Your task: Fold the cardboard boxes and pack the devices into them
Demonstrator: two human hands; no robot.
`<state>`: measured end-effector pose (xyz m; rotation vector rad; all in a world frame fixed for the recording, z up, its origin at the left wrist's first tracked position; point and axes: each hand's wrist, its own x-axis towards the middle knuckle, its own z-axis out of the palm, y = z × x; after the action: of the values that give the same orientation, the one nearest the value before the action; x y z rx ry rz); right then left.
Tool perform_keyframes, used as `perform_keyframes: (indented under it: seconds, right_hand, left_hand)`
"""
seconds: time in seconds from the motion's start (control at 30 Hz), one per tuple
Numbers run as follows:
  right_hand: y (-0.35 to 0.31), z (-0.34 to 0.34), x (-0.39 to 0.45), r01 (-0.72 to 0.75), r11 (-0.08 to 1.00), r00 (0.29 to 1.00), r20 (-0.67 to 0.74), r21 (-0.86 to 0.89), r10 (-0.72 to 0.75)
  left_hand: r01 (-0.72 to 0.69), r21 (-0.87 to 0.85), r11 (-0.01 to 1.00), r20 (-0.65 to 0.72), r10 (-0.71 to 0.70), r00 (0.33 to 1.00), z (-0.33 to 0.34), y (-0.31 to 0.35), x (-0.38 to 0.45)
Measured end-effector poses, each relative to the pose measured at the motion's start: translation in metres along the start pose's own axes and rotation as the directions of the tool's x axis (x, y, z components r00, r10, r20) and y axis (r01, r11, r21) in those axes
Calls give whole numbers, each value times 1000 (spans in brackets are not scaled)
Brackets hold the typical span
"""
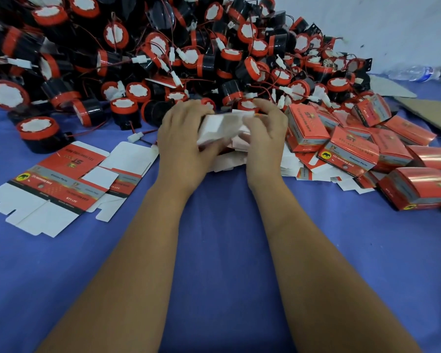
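My left hand point(182, 138) and my right hand point(265, 137) both grip a partly folded cardboard box point(223, 128), its white inside showing, blurred. It is held just above a heap of flat box blanks point(290, 161) on the blue cloth. A big pile of black and red round devices point(163, 59) with red wires and white plugs fills the far side. One device point(40, 133) stands apart at the left. Two flat red and white blanks point(56, 182) lie at the left.
Several folded red boxes point(349, 149) are heaped at the right. A brown cardboard sheet point(433, 115) and a plastic water bottle point(415, 72) lie at the far right by the white wall. Blue cloth point(222, 250) covers the table near me.
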<state>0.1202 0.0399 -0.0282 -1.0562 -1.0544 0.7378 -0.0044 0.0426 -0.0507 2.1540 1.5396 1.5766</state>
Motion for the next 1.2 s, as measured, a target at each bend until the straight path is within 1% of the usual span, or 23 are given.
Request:
perform_keyframes:
  seconds: [0.03, 0.07, 0.13, 0.17, 0.2, 0.23, 0.3, 0.33, 0.4, 0.43, 0.57, 0.63, 0.7, 0.8, 0.83, 0.9, 0.97, 1.0, 1.03, 1.1, 1.13, 1.2]
  right_hand:
    - [-2, -1, -1, -19, 998, 1000, -4, 58, 19]
    - [-3, -2, -1, -40, 995, 999, 14, 89, 39]
    - [-3, -5, 0, -62, 995, 994, 93, 84, 55]
    - [-3, -5, 0, -47, 997, 989, 142, 69, 36]
    - [-3, -5, -1, -17, 998, 980, 197, 60, 5]
    - [-3, -4, -2, 12, 998, 966, 256, 63, -27]
    - [-4, -2, -2, 22, 996, 930, 365, 82, -50]
    - [-4, 0, -2, 7, 997, 915, 401, 78, -38]
    - [-3, 1, -3, -16, 999, 908, 420, 42, -3]
    - [-3, 2, -3, -17, 1000, 913, 409, 25, 5]
    - [1, 6, -5, 31, 998, 938, 346, -49, -12]
    - [4, 7, -4, 76, 993, 939, 341, -86, -42]
    - [6, 7, -2, 79, 991, 938, 344, -105, -38]
    - [7, 8, -3, 48, 988, 940, 341, -144, 4]
    - [8, 8, -2, 42, 987, 941, 338, -154, 13]
    - [10, 8, -2, 42, 985, 945, 326, -168, 16]
    - [11, 9, -1, 44, 984, 948, 319, -174, 14]
    - [10, 9, 0, 50, 983, 948, 320, -177, 10]
    - [10, 9, 0, 59, 982, 947, 322, -177, 1]
    - [9, 8, -4, 70, 983, 944, 331, -170, -10]
    - [10, 9, -2, 71, 983, 943, 334, -167, -12]
    - [7, 9, -2, 48, 988, 934, 357, -147, 8]
  left_hand:
    - [38, -156, 987, -29, -43, 999, -2, 2, 2]
    - [91, -307, 947, -40, -109, 993, -4, 4, 3]
    - [182, -564, 805, -1, -221, 975, -9, 7, 5]
    - [217, -658, 721, 38, -256, 966, -10, 8, 5]
    - [248, -717, 651, 76, -281, 957, -11, 8, 5]
    - [276, -748, 603, 111, -296, 949, -12, 9, 5]
    - [322, -779, 539, 182, -297, 937, -13, 9, 6]
    - [343, -791, 506, 212, -299, 930, -13, 9, 6]
    - [386, -805, 452, 245, -339, 908, -13, 8, 7]
    - [402, -800, 445, 248, -365, 897, -13, 9, 7]
    - [425, -764, 485, 208, -438, 874, -8, 13, 7]
    - [437, -768, 468, 192, -483, 854, -5, 12, 8]
    - [449, -772, 450, 202, -497, 844, -3, 9, 8]
    - [453, -810, 372, 253, -476, 842, -4, 8, 9]
    - [444, -819, 364, 260, -454, 852, -5, 8, 9]
    - [416, -825, 383, 259, -398, 880, -7, 10, 8]
    - [405, -836, 371, 261, -380, 887, -9, 10, 7]
    - [403, -825, 397, 253, -379, 890, -8, 10, 7]
    - [400, -797, 453, 242, -367, 898, -8, 12, 6]
    - [370, -711, 598, 193, -341, 920, -6, 15, 4]
    - [355, -676, 645, 163, -339, 927, -5, 16, 3]
    - [339, -632, 697, 123, -342, 932, -3, 16, 1]
